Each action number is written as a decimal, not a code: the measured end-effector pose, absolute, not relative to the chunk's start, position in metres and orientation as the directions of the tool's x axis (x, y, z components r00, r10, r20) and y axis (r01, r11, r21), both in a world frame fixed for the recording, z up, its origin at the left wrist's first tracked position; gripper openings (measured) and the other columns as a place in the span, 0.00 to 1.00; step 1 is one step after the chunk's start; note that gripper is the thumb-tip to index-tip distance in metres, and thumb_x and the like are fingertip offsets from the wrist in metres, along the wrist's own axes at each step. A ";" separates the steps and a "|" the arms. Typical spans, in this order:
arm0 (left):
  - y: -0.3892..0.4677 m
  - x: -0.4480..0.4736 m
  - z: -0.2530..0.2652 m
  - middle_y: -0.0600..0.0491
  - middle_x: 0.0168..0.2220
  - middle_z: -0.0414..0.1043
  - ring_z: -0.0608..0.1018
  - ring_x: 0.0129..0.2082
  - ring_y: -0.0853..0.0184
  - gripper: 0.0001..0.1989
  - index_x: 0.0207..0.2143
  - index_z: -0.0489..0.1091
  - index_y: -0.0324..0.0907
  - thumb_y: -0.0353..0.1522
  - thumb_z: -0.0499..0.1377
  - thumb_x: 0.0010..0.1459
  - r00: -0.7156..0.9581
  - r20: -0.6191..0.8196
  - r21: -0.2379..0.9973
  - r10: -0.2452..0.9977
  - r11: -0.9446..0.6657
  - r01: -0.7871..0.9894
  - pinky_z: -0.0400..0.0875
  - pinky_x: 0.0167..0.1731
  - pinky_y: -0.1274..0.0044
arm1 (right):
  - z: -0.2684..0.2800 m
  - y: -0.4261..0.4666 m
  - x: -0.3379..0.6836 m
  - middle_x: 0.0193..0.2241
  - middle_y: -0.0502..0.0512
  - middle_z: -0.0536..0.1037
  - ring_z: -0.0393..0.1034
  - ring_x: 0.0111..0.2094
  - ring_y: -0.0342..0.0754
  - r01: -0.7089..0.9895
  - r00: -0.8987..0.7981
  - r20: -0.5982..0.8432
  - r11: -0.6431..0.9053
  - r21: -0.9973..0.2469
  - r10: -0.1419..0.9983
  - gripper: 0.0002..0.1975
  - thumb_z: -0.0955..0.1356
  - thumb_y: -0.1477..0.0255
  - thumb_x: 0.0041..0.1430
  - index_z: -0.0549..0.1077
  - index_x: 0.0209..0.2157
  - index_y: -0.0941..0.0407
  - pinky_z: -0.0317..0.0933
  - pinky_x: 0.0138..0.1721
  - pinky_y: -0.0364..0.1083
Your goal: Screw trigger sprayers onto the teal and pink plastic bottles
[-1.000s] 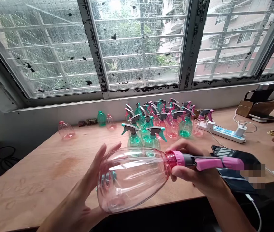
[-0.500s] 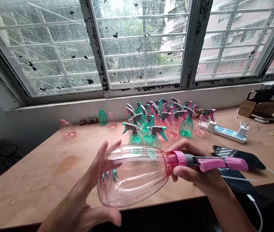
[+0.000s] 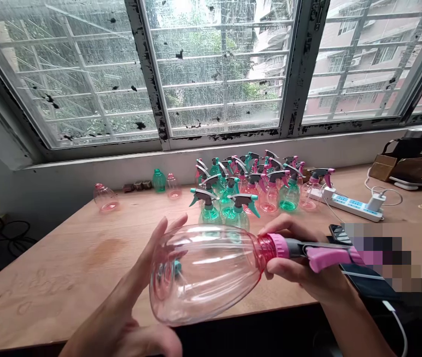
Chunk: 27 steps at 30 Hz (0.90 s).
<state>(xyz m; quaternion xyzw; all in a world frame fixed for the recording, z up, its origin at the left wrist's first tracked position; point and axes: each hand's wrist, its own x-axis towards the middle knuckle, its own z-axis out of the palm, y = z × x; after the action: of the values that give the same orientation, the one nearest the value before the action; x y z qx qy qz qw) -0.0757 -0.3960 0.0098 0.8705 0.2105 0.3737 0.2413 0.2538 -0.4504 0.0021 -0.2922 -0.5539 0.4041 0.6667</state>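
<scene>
A clear pink spray bottle (image 3: 207,277) lies sideways in the air above the table's front edge, its base toward my left. My right hand (image 3: 307,275) grips it at the neck, thumb and fingers around the pink collar. The grey and pink trigger head (image 3: 326,255) points right; a blurred patch covers its far end. My left hand (image 3: 129,302) is spread around the base, fingers behind it and thumb apart below. Whether those fingers touch the plastic, I cannot tell.
Several green and pink spray bottles (image 3: 235,213) stand grouped beneath the window. Headless bottles, one green (image 3: 159,181) and two pink (image 3: 105,199), are at the back left. A power strip (image 3: 357,207) and dark devices (image 3: 369,285) with cables lie on the right.
My left thumb has moved slightly down and away from the bottle. The bottle has turned a little, and the view has shifted slightly. My right hand keeps its grip.
</scene>
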 end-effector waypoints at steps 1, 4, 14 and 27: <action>-0.396 -0.076 0.010 0.39 0.85 0.48 0.64 0.80 0.41 0.60 0.85 0.40 0.56 0.60 0.67 0.63 0.636 0.535 0.591 0.557 -0.784 0.189 0.68 0.73 0.56 | 0.001 -0.450 0.255 0.27 0.47 0.85 0.77 0.24 0.41 -0.215 0.041 0.520 0.515 -0.830 0.853 0.17 0.88 0.61 0.56 0.86 0.42 0.50 0.68 0.25 0.37; -0.396 -0.075 0.010 0.42 0.84 0.50 0.61 0.82 0.44 0.56 0.85 0.42 0.58 0.53 0.70 0.67 0.639 0.534 0.565 0.554 -0.796 0.218 0.66 0.75 0.57 | 0.002 -0.450 0.256 0.27 0.48 0.85 0.77 0.23 0.41 -0.237 0.029 0.481 0.473 -0.849 0.876 0.19 0.88 0.59 0.54 0.86 0.41 0.51 0.68 0.24 0.37; -0.404 -0.061 0.012 0.47 0.84 0.53 0.72 0.76 0.45 0.50 0.82 0.46 0.70 0.47 0.72 0.69 0.535 0.588 0.598 0.607 -0.771 0.219 0.71 0.73 0.54 | -0.007 -0.441 0.251 0.28 0.50 0.88 0.80 0.23 0.42 -0.326 0.008 0.524 0.497 -0.804 0.852 0.13 0.86 0.64 0.61 0.87 0.42 0.52 0.73 0.25 0.38; -0.394 -0.057 0.009 0.54 0.84 0.54 0.76 0.74 0.53 0.46 0.81 0.47 0.76 0.36 0.68 0.75 0.539 0.640 0.557 0.547 -0.814 0.165 0.76 0.70 0.66 | -0.003 -0.440 0.250 0.28 0.52 0.88 0.79 0.22 0.46 -0.334 0.023 0.526 0.502 -0.798 0.850 0.15 0.86 0.63 0.59 0.85 0.39 0.54 0.75 0.25 0.43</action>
<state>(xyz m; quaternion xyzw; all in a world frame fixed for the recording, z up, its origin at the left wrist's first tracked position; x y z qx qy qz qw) -0.0569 -0.3943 0.0093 0.8489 0.2099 0.4318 0.2211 0.2499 -0.4399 -0.0030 -0.2372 -0.5442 0.4388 0.6745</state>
